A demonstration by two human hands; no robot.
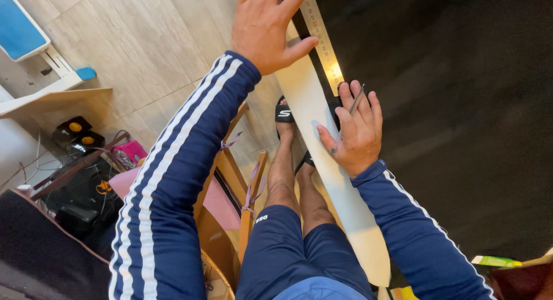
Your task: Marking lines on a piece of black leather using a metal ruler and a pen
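At nine o'clock I see a black case (80, 190) with a pink pouch (131, 150) beside it; at ten, a white stand with blue pads (34, 58). A wooden chair (230, 185) sits at center on the tiled floor (150, 41).

- The left hand (266, 26) was stretched far forward, palm down, fingers (294, 0) spread and thumb out to the side.
- The right hand (355, 133) lay nearer the body, palm down, fingers curled in a pinch.
- Both arms wore dark blue striped sleeves.
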